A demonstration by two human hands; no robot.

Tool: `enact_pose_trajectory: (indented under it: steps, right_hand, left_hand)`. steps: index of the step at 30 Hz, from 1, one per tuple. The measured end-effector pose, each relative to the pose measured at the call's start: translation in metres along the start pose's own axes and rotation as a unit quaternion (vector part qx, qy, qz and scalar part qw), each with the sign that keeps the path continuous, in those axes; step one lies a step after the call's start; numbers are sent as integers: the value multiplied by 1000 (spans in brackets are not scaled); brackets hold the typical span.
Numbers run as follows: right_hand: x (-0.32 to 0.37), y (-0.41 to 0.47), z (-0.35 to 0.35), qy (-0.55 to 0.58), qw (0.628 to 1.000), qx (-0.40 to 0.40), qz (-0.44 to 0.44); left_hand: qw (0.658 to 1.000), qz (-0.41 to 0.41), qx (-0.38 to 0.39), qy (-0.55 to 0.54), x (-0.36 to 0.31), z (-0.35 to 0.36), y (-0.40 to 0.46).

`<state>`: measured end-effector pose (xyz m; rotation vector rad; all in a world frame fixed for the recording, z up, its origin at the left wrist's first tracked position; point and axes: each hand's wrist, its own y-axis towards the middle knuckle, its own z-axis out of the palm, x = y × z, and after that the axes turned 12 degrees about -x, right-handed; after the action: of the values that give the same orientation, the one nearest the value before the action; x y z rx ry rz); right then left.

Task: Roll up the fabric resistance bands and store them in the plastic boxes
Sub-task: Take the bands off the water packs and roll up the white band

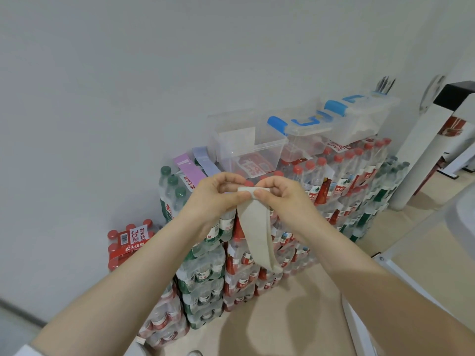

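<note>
While pinched between both hands [253, 195], beige band [257, 227].

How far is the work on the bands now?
Nothing looks stored: the open plastic box shows no band. Both hands, left and right, pinch the beige band's top, rolling barely begun. The pink band and lilac band lie unrolled.

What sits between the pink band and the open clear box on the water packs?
Head view: the lilac band lies between the pink band and the open box.
</note>
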<state>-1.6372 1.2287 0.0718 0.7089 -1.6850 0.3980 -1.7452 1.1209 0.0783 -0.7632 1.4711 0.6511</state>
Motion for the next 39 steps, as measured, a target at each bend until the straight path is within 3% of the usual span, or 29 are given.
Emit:
enact_pose_trajectory:
  steps: [4, 13, 19, 22, 24, 26, 29, 34, 39]
  right_hand:
    - [1, -1, -1, 13, 1000, 6, -16]
    - [-5, 0, -1, 8, 999, 31, -5]
    - [-6, 2, 1, 69, 997, 25, 40]
    - [-3, 1, -6, 64, 995, 75, 26]
    - [-6, -2, -13, 37, 992, 119, 14]
    - [-8, -4, -19, 41, 987, 154, 21]
    - [-3, -6, -29, 81, 977, 192, 45]
    - [5, -9, -38, 120, 965, 231, 41]
    - [0, -12, -42, 174, 955, 224, 87]
  left_hand:
    - [996, -54, 61, 33, -1, -4, -2]
    - [1000, -9, 5, -24, 7, -4, -1]
    - [997, 67, -20, 14, 10, -1, -1]
    - [992, 83, 87, 37, 5, -9, 3]
    - [976, 96, 186, 58, 1, -19, 7]
    - [956, 139, 238, 103, -3, -22, 6]
    - [924, 202, 275, 175, -8, -16, 5]
    - [890, 236, 341, 189, -21, -9, 1]
    - [875, 260, 330, 240, -26, -8, 0]
